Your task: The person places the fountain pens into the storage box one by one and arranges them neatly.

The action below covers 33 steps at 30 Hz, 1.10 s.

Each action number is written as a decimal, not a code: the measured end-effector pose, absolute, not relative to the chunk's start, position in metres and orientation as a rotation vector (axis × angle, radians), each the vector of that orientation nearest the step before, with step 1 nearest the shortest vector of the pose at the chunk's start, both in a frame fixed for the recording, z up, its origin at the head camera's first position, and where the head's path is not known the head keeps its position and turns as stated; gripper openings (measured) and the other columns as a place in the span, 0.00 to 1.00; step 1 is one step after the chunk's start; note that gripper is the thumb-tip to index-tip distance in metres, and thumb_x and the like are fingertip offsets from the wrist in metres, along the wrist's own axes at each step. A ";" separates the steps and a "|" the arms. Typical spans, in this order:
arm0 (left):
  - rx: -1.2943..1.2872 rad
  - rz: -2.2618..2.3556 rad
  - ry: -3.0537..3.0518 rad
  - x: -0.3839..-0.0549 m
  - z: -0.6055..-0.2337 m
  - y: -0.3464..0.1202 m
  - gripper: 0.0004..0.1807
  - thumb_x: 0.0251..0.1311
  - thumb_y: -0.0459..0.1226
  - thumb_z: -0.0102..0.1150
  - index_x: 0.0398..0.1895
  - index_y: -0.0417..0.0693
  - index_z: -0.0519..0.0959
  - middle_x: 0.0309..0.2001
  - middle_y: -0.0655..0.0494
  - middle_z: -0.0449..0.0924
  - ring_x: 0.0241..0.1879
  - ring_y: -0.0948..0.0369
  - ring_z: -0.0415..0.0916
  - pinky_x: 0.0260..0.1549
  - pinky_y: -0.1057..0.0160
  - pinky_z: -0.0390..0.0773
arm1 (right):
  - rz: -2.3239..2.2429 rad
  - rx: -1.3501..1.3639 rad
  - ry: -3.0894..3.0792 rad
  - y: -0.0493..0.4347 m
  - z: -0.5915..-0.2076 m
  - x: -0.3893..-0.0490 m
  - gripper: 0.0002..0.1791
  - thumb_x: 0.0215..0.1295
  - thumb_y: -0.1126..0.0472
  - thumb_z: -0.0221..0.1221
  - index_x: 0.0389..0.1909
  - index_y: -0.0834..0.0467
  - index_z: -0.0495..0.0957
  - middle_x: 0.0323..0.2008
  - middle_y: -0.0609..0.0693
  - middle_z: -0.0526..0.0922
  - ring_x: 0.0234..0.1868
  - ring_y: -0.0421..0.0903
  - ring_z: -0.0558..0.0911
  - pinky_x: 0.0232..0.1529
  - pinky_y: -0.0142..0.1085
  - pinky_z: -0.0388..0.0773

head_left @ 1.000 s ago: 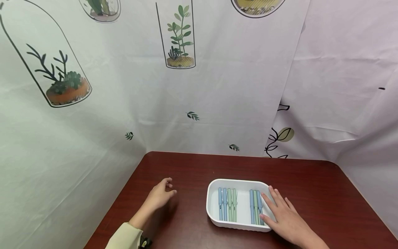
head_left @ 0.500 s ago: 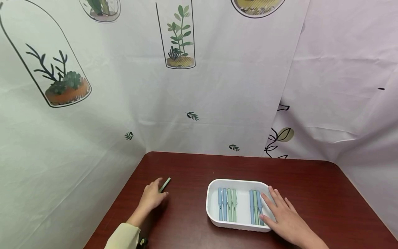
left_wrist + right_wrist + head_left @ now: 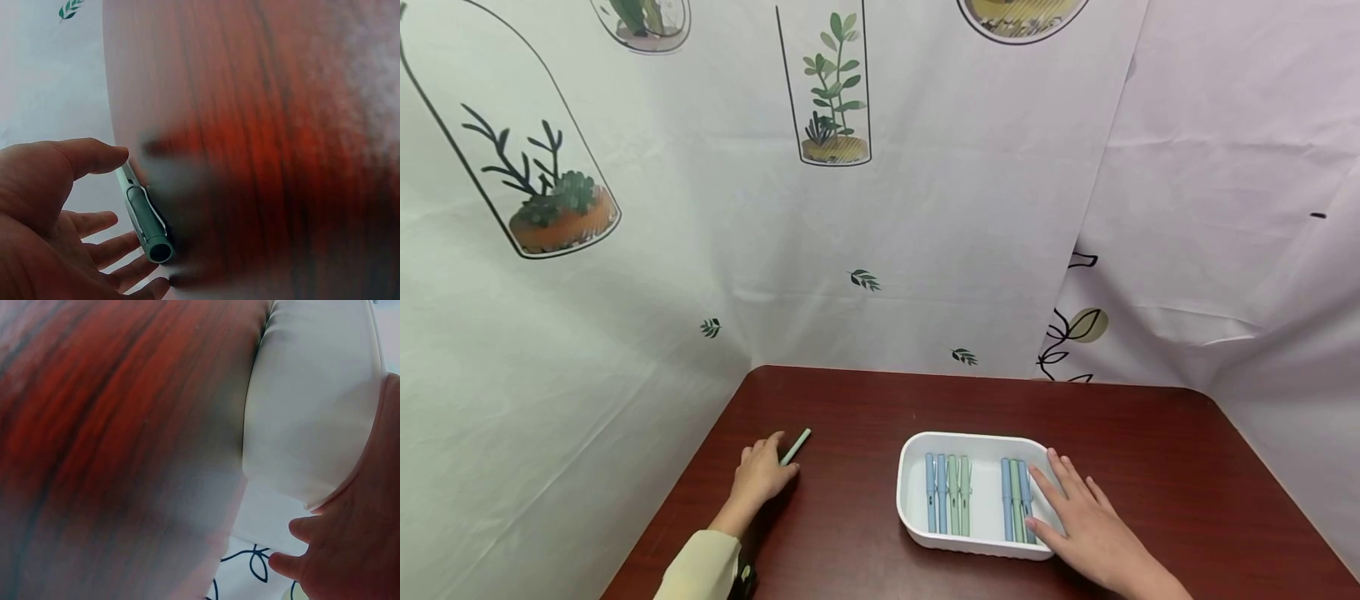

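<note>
A pale green pen (image 3: 795, 447) with a cap and clip lies aslant on the table at the left. My left hand (image 3: 758, 478) is beside it; in the left wrist view the thumb meets or nearly meets the pen's far end, while loose fingers spread alongside. A white tray (image 3: 977, 545) stands right of the middle. Inside are a left row of blue pens (image 3: 942, 493) and green pens (image 3: 965, 496), and a right group of two blue and one green pen (image 3: 1016, 500). With straight fingers, my right hand (image 3: 1093, 533) rests over the tray's right rim, partly covering that corner.
The dark red wooden table (image 3: 850, 400) has rounded far corners. Pale cloth (image 3: 925, 217) printed with plants in glass jars hangs behind it and along its sides.
My left hand has drawn back leftwards, bringing the green pen, hidden at first, into sight. The pen stays almost in place over the last half second. My right hand and the tray hold still.
</note>
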<state>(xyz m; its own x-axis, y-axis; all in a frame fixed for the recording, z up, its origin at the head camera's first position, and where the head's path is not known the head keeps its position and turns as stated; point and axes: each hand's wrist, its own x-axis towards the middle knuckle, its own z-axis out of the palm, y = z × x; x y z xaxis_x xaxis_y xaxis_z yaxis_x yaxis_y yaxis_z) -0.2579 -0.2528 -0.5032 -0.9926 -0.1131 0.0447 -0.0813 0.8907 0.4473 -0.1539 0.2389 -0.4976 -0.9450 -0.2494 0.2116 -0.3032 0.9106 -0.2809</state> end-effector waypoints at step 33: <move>0.073 -0.624 -3.031 -0.259 -0.502 -0.244 0.18 0.65 0.31 0.61 0.58 0.35 0.79 0.45 0.40 0.79 0.45 0.44 0.77 0.45 0.46 0.78 | 0.481 0.409 -2.921 0.239 -0.496 -0.155 0.43 0.64 0.31 0.59 0.75 0.50 0.67 0.78 0.61 0.56 0.76 0.66 0.57 0.67 0.70 0.54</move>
<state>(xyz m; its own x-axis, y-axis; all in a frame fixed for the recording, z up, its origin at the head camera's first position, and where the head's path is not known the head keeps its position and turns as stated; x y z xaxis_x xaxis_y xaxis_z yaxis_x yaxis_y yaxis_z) -0.2590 -0.2438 -0.5017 -0.9978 -0.0553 0.0353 -0.0369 0.9177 0.3955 -0.1549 0.2389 -0.4963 -0.9510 -0.2416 0.1931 -0.2908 0.9111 -0.2921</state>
